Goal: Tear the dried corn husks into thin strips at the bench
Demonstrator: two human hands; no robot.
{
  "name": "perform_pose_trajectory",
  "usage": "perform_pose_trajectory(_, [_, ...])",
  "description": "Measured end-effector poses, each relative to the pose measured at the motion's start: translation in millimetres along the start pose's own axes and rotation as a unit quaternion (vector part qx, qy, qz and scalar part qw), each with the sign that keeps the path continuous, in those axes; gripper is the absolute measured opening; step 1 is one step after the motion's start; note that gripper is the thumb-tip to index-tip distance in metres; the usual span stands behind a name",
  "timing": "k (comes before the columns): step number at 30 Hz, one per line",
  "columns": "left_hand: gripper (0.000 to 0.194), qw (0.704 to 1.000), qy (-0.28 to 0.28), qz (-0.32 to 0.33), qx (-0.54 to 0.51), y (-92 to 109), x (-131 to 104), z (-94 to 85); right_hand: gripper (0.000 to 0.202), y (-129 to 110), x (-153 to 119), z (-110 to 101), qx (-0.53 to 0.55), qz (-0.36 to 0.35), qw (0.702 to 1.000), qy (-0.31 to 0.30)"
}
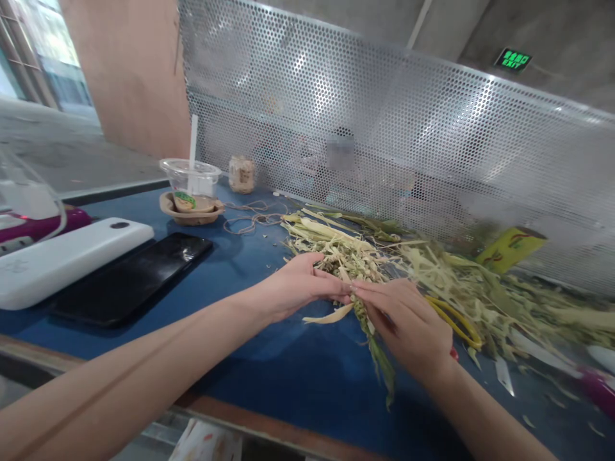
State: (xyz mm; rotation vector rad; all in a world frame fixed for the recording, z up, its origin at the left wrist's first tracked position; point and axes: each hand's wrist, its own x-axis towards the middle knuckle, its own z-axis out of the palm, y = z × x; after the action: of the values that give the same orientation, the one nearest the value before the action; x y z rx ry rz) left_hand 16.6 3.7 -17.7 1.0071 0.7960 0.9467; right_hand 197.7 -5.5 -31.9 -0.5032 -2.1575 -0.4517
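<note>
A braid of dried, pale green corn husks [363, 315] runs between my hands, its loose leafy tail hanging toward the table's front edge. My left hand [310, 285] is closed at its left side, thumb raised and fingertips on a husk strip. From the right, my right hand [410, 326] pinches the braid, its fingertips meeting the left ones. A pale loose strip [329, 316] sticks out to the left below the fingers. Beyond my hands lies a bundle of husks [331, 237], partly hidden by them. The exact grip of the inner fingers is hidden.
More husks [451, 275] spread right, with a yellow loop [456, 323], a blade [504, 376] and a purple handle [598, 389]. At left are a black phone [134, 278], a white power bank [77, 256], a plastic cup [192, 179] and twine [250, 218]. A perforated metal screen [384, 115] stands behind.
</note>
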Motion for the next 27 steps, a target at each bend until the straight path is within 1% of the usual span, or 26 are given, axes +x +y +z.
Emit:
perform_pose_trajectory(4, [0.100, 1.000, 0.002, -0.005, -0.003, 1.6, -1.1, 2.3, 0.023, -4.4, 2.7, 3.2, 0.048, 0.053, 0.997, 0.039])
perform_pose_trajectory(7, [0.100, 1.000, 0.008, -0.004, 0.002, 1.6, -1.4, 2.9, 0.021, -8.2, 3.0, 4.7, 0.064, 0.092, 0.993, 0.047])
perform_pose_trajectory(12, [0.101, 1.000, 0.005, 0.016, 0.016, -1.9, -0.2, 1.1, 0.020, -10.3, 1.3, 6.5, 0.033, 0.167, 0.983, 0.071])
perform_pose_trajectory(14, [0.101, 0.999, 0.008, 0.027, 0.024, -3.4, 0.5, 0.3, 0.018, -8.7, 1.6, 6.3, 0.032, 0.169, 0.983, 0.059])
perform_pose_trajectory(18, [0.100, 0.998, 0.016, 0.042, 0.046, -5.5, 1.7, -0.4, 0.021, -5.5, 3.4, 5.4, 0.052, 0.124, 0.991, 0.020])
perform_pose_trajectory(20, [0.100, 0.998, 0.014, 0.041, 0.048, -6.1, 2.1, -0.3, 0.023, -5.6, 3.7, 5.4, 0.052, 0.137, 0.989, 0.016])
perform_pose_trajectory(23, [0.101, 0.998, 0.009, 0.044, 0.045, -6.3, 2.0, 0.2, 0.027, -7.0, 3.3, 5.4, 0.050, 0.179, 0.982, 0.021])
perform_pose_trajectory(27, [0.099, 0.997, 0.027, 0.038, 0.057, -5.5, 1.9, 1.3, 0.021, -7.1, 3.2, 4.4, 0.084, 0.179, 0.980, 0.008])
